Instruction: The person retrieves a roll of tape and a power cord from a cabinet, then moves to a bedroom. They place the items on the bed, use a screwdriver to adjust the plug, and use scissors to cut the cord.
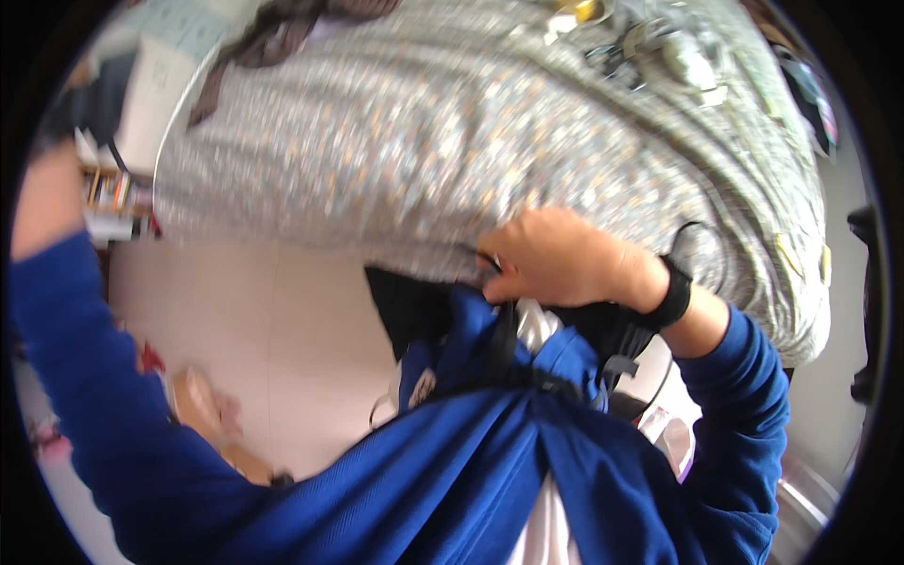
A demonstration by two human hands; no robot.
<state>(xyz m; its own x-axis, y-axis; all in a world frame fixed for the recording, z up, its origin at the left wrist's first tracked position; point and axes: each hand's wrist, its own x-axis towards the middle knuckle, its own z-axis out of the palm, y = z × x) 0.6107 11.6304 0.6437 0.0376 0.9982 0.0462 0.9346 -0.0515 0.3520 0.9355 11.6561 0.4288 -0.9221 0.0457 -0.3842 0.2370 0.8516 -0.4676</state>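
Observation:
My right hand, with a black band round its wrist, is closed in front of my body. A thin black strap runs into its curled fingers. Just below it hangs black fabric, against my blue jacket; whether strap and fabric are one piece, I cannot tell. My left arm reaches out to the far left, where my left hand is smeared by motion at the rim. Close to it is a dark, boxy object; its kind and whether my fingers hold it do not show.
A bed with a grey patterned cover spreads ahead of me. Dark brown cloth lies on its far left; a clutter of small items is at the far right. Pale floor and a shelf of books are to the left.

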